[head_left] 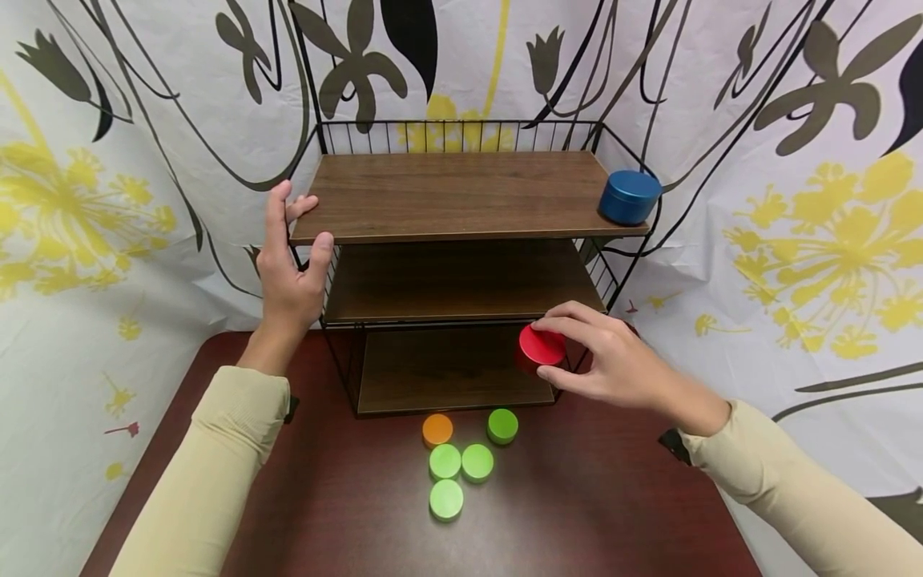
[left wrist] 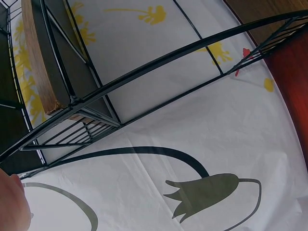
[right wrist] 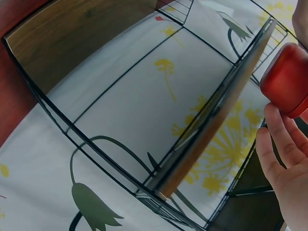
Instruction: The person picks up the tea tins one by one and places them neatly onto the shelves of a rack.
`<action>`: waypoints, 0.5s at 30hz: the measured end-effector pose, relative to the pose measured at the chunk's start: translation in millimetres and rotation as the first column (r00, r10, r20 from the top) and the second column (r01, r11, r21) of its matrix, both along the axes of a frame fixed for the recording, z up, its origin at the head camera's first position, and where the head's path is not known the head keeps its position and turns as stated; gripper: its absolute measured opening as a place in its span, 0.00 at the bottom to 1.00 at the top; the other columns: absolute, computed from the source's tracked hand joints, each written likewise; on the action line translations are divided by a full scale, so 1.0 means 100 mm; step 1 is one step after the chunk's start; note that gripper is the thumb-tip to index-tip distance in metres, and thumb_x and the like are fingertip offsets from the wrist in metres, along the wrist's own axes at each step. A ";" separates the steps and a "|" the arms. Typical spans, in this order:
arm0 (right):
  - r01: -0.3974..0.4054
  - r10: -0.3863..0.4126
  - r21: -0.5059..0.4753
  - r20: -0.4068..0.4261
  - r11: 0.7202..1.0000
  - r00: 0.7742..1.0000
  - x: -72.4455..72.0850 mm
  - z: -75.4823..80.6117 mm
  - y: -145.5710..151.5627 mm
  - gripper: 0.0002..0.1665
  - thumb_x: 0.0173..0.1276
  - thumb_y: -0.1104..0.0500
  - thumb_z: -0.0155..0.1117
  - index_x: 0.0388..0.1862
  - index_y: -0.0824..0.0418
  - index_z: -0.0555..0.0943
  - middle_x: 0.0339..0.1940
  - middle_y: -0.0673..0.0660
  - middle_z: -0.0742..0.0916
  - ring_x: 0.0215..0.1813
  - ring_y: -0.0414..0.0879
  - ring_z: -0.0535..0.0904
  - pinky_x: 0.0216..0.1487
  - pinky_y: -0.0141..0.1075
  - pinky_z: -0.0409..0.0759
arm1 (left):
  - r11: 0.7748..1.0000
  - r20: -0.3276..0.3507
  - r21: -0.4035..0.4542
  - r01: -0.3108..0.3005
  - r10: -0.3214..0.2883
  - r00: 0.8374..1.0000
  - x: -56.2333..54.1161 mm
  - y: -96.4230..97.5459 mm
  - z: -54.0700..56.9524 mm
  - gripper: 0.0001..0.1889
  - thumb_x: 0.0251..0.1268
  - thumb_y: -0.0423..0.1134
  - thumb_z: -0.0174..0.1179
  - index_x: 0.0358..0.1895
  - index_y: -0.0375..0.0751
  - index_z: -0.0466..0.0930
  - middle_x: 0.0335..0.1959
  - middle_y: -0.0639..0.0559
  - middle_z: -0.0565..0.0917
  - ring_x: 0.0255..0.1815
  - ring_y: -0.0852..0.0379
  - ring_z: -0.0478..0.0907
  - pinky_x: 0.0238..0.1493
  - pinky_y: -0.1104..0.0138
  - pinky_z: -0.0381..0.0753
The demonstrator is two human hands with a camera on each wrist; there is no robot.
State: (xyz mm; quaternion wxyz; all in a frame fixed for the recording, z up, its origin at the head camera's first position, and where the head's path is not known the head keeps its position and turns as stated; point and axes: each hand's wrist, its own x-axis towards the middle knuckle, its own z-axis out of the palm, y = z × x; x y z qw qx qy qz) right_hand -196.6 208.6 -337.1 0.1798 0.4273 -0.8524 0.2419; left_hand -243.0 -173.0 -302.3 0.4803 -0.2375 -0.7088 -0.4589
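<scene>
My right hand pinches a round red tin between thumb and fingers, in front of the right side of a three-tier shelf rack. In the right wrist view the red tin sits against the fingertips. My left hand is raised at the rack's left side, fingers and thumb spread apart and holding nothing; whether it touches the frame I cannot tell. Only a sliver of that hand shows in the left wrist view. A blue tin stands on the top shelf's right end.
On the dark red table, before the rack, lie an orange disc, a darker green disc and several light green discs. Black wire sides and rails edge the rack. A patterned cloth hangs behind and beside it.
</scene>
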 end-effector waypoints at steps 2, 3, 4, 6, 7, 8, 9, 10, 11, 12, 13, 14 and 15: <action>-0.010 0.010 -0.006 -0.022 1.000 1.000 -0.01 0.04 0.00 0.29 0.54 0.51 0.77 0.56 0.56 0.83 0.52 0.51 0.82 0.45 0.39 0.79 0.38 0.28 0.79 | 1.000 0.000 0.001 0.000 0.000 1.000 0.00 0.00 0.00 0.33 0.65 0.41 0.51 0.66 0.18 0.60 0.54 0.25 0.78 0.63 0.30 0.70 0.70 0.56 0.62; -0.016 0.015 -0.009 -0.031 1.000 0.999 -0.02 0.05 0.00 0.29 0.55 0.51 0.77 0.55 0.57 0.83 0.52 0.51 0.83 0.45 0.39 0.80 0.39 0.28 0.79 | 1.000 -0.001 0.001 -0.001 0.001 1.000 0.00 0.00 0.00 0.33 0.65 0.41 0.51 0.66 0.18 0.60 0.54 0.25 0.78 0.63 0.30 0.70 0.70 0.56 0.62; -0.020 0.019 -0.012 -0.040 1.000 0.999 -0.03 0.07 0.00 0.28 0.55 0.50 0.76 0.55 0.57 0.83 0.52 0.51 0.83 0.45 0.39 0.80 0.41 0.27 0.79 | 1.000 -0.001 0.001 -0.002 0.002 1.000 0.00 0.00 0.00 0.33 0.65 0.40 0.51 0.66 0.18 0.60 0.54 0.25 0.78 0.63 0.30 0.70 0.70 0.56 0.62; -0.032 0.030 -0.021 -0.052 0.999 0.998 -0.04 0.10 0.00 0.27 0.57 0.50 0.75 0.55 0.58 0.83 0.52 0.51 0.83 0.46 0.40 0.80 0.43 0.28 0.78 | 1.000 -0.002 0.002 -0.003 0.003 1.000 0.00 0.00 0.00 0.33 0.64 0.40 0.51 0.66 0.18 0.60 0.54 0.25 0.78 0.63 0.30 0.71 0.70 0.56 0.62; -0.036 0.035 -0.024 -0.054 0.999 0.998 -0.04 0.12 0.00 0.27 0.57 0.50 0.75 0.55 0.58 0.83 0.52 0.51 0.83 0.46 0.40 0.80 0.44 0.28 0.78 | 1.000 -0.003 0.002 -0.002 0.002 1.000 0.00 0.01 0.00 0.33 0.64 0.40 0.51 0.66 0.18 0.60 0.54 0.25 0.78 0.63 0.30 0.71 0.70 0.56 0.62; -0.040 0.039 -0.026 -0.056 0.999 0.998 -0.05 0.14 0.00 0.27 0.57 0.50 0.74 0.55 0.58 0.83 0.52 0.51 0.83 0.46 0.40 0.80 0.44 0.28 0.78 | 1.000 -0.004 0.003 -0.002 0.002 1.000 0.00 0.01 0.00 0.33 0.64 0.40 0.51 0.66 0.18 0.60 0.54 0.25 0.78 0.63 0.30 0.71 0.70 0.56 0.62; -0.041 0.039 -0.027 -0.061 0.999 0.997 -0.05 0.16 0.00 0.27 0.57 0.51 0.75 0.55 0.58 0.83 0.52 0.51 0.83 0.46 0.39 0.80 0.44 0.28 0.78 | 1.000 -0.006 0.003 -0.001 0.001 1.000 -0.01 0.01 -0.01 0.33 0.65 0.40 0.51 0.66 0.18 0.60 0.54 0.25 0.78 0.63 0.30 0.71 0.70 0.56 0.62; -0.043 0.041 -0.027 -0.066 0.999 0.997 -0.05 0.18 0.00 0.27 0.56 0.51 0.75 0.54 0.58 0.83 0.51 0.52 0.83 0.45 0.39 0.80 0.44 0.28 0.78 | 1.000 -0.008 0.004 -0.001 0.001 1.000 -0.01 0.01 -0.01 0.33 0.65 0.41 0.51 0.66 0.18 0.60 0.54 0.25 0.78 0.62 0.30 0.71 0.70 0.56 0.62; -0.043 0.041 -0.024 -0.072 0.999 0.997 -0.05 0.21 0.00 0.27 0.56 0.52 0.75 0.54 0.59 0.83 0.51 0.52 0.83 0.45 0.39 0.80 0.43 0.28 0.78 | 1.000 -0.010 0.005 0.000 0.000 1.000 -0.01 0.01 -0.01 0.33 0.65 0.41 0.51 0.66 0.18 0.61 0.53 0.25 0.78 0.62 0.30 0.71 0.70 0.56 0.62; -0.041 0.039 -0.021 -0.069 0.999 0.997 -0.05 0.23 0.00 0.27 0.55 0.53 0.75 0.55 0.59 0.83 0.51 0.52 0.83 0.45 0.39 0.80 0.43 0.28 0.78 | 1.000 -0.012 0.005 0.000 0.001 1.000 -0.01 0.01 -0.01 0.33 0.65 0.41 0.51 0.66 0.19 0.61 0.53 0.25 0.78 0.62 0.30 0.71 0.70 0.56 0.62; -0.041 0.039 -0.018 -0.073 0.999 0.997 -0.05 0.26 0.00 0.27 0.55 0.53 0.75 0.55 0.59 0.83 0.51 0.52 0.83 0.44 0.39 0.80 0.43 0.28 0.78 | 1.000 -0.013 0.005 0.000 0.000 1.000 -0.01 0.01 -0.01 0.33 0.65 0.42 0.51 0.66 0.18 0.61 0.53 0.25 0.78 0.62 0.30 0.71 0.70 0.56 0.62; -0.039 0.038 -0.015 -0.077 0.999 0.996 -0.05 0.28 0.00 0.27 0.54 0.54 0.75 0.54 0.59 0.83 0.51 0.52 0.83 0.44 0.39 0.80 0.42 0.28 0.78 | 1.000 -0.014 0.005 0.000 0.000 1.000 -0.01 0.00 -0.01 0.33 0.65 0.42 0.51 0.66 0.19 0.61 0.53 0.25 0.78 0.62 0.30 0.71 0.70 0.56 0.62; -0.037 0.036 -0.013 -0.080 0.999 0.996 -0.06 0.31 0.00 0.27 0.54 0.54 0.75 0.54 0.60 0.83 0.51 0.52 0.83 0.44 0.39 0.80 0.43 0.28 0.78 | 1.000 -0.013 0.005 -0.001 0.001 1.000 -0.01 0.00 -0.01 0.33 0.66 0.42 0.51 0.66 0.19 0.61 0.53 0.25 0.78 0.62 0.30 0.71 0.70 0.56 0.62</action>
